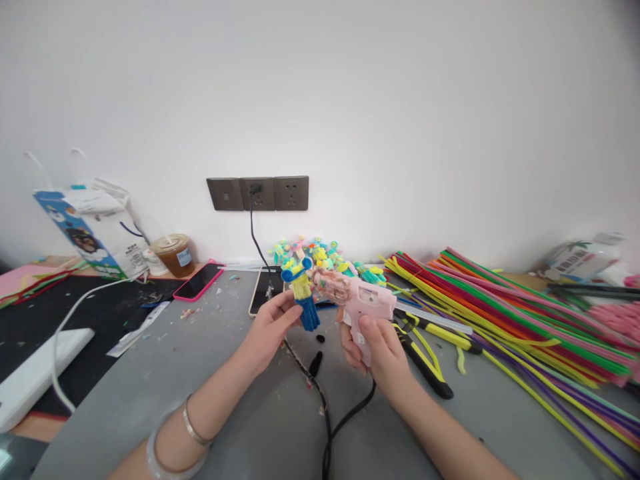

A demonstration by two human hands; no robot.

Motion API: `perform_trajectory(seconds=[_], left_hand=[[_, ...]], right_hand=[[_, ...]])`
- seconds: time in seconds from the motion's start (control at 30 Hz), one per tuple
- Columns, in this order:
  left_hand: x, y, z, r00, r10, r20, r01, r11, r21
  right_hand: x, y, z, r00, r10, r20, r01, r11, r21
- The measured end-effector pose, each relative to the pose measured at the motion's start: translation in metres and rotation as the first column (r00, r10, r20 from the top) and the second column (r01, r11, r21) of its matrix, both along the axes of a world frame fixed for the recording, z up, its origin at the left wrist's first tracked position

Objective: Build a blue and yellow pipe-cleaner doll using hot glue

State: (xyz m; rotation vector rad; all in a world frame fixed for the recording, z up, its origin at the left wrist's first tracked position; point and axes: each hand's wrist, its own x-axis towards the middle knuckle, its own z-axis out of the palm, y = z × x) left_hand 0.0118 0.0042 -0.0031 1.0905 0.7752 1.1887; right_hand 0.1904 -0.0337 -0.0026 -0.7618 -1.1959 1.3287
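Observation:
My left hand (274,328) pinches a small blue and yellow pipe-cleaner figure (306,303) between thumb and fingers, upright above the grey mat. Wrapped round the handle of a pink hot glue gun (373,305) is my right hand (376,343). The gun's nozzle end, crusted with brownish residue, points left at the figure's upper part; whether it touches cannot be made out. A clear glue stick (440,317) sticks out of the gun's back. Behind the hands lies a pile of small yellow, teal and pink pipe-cleaner figures (325,252).
Colourful pipe cleaners (520,313) cover the right side, with yellow-black pliers (425,360) beside them. A black cord (327,413) runs below the hands. Leftward are a pink-cased phone (199,281), a drink cup (175,257), a carton (95,233) and a white power strip (43,377). Wall sockets (257,193) are behind.

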Motion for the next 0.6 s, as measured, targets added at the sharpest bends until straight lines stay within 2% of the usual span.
perform_trajectory(seconds=[0.23, 0.6], left_hand=[[0.0, -0.0007, 0.0029, 1.0, 0.009, -0.009, -0.009, 1.0, -0.007], [-0.001, 0.0004, -0.0009, 1.0, 0.005, -0.019, -0.004, 1.0, 0.014]], right_hand=[[0.0001, -0.0001, 0.0024, 1.0, 0.0, 0.013, 0.0, 1.0, 0.001], [-0.0015, 0.0, 0.0014, 0.998, -0.036, 0.042, 0.035, 0.999, 0.024]])
